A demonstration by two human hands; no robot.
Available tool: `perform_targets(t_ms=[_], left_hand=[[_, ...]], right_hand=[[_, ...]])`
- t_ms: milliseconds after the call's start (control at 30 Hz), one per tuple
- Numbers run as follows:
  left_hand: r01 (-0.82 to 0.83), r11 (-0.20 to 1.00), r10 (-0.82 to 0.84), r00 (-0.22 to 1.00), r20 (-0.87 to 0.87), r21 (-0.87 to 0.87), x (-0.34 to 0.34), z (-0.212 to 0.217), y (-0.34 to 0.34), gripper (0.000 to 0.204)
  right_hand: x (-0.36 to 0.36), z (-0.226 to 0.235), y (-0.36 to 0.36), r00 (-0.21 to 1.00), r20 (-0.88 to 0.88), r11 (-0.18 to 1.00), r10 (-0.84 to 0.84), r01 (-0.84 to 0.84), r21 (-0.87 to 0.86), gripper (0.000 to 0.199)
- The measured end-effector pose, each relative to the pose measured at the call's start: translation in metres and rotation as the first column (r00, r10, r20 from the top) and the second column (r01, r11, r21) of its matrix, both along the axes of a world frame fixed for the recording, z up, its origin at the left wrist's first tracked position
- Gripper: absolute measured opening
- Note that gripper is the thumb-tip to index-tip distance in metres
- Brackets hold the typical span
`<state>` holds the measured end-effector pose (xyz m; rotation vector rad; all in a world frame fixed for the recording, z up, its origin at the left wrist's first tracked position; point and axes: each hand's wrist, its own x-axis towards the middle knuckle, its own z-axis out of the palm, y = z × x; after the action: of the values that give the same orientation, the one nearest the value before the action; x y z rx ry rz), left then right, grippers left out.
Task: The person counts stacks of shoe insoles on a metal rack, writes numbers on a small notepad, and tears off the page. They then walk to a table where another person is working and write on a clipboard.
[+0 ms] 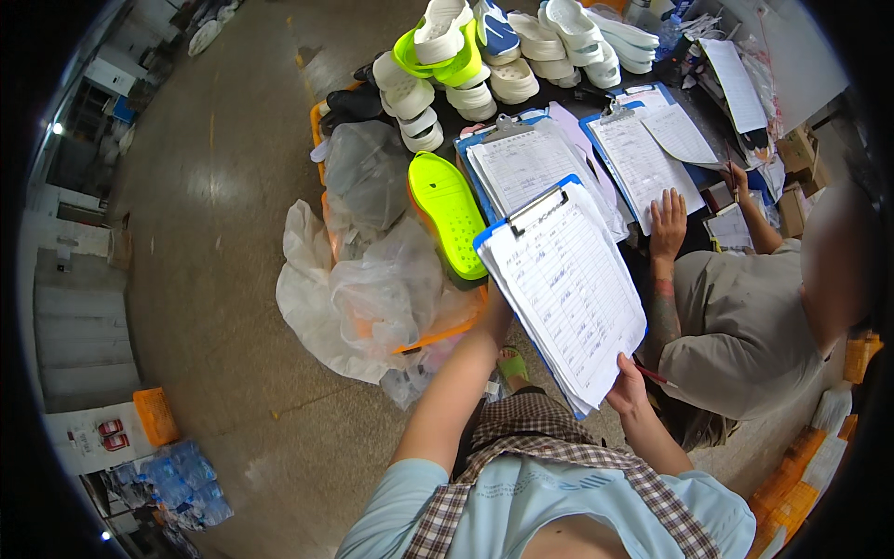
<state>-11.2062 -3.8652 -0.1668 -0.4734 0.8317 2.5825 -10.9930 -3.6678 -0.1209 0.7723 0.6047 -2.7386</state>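
In front of me I hold a blue clipboard (570,303) with a stack of filled-in table sheets, tilted with its metal clip at the far left end. My right hand (629,387) is closed on its near right edge, thumb on the paper. A dark red pen (654,374) sticks out from that same hand. The left forearm (466,373) reaches up to the board's left side; my left hand is hidden behind it. Just left of the board, a neon-green clog (447,214) stands sole up. Another clipboard with papers (526,168) lies behind, partly covered.
White, green and blue clogs (402,86) are piled at the table's back. At right, a co-worker (745,326) rests a hand on another clipboard (643,154). Clear plastic bags (391,279) hang over an orange crate (438,335) at left. Cardboard boxes (799,158) stand far right.
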Motion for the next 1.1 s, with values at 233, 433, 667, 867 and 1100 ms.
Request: perform_targets(t_ms=[233, 433, 667, 867, 1100], left_hand=[[0.061, 0.992, -0.063, 0.998, 0.009, 0.109, -0.011, 0.008, -0.008, 0.028], [0.098, 0.979, -0.105, 0.994, 0.027, 0.180, -0.015, 0.018, -0.018, 0.028], [0.061, 0.994, -0.071, 0.992, -0.109, -0.094, 0.003, 0.046, -0.032, 0.028], [0.054, 0.910, -0.013, 0.995, 0.100, -0.411, 0.078, 0.063, -0.089, 0.034], [-0.014, 0.983, 0.022, 0.999, 0.042, -0.186, 0.150, 0.051, -0.144, 0.045]], right_hand=[[0.030, 0.007, 0.005, 0.999, 0.050, 1.000, 0.016, -0.017, 0.025, 0.062], [0.032, 0.011, 0.005, 0.999, 0.042, 0.999, 0.007, -0.010, 0.052, 0.062], [0.035, 0.007, -0.003, 1.000, 0.014, 0.999, -0.018, 0.017, 0.031, 0.060], [0.022, 0.021, -0.017, 0.999, 0.017, 0.999, -0.030, 0.029, 0.041, 0.061], [-0.040, 0.017, -0.094, 0.987, 0.153, 0.963, 0.040, -0.079, 0.259, 0.028]])
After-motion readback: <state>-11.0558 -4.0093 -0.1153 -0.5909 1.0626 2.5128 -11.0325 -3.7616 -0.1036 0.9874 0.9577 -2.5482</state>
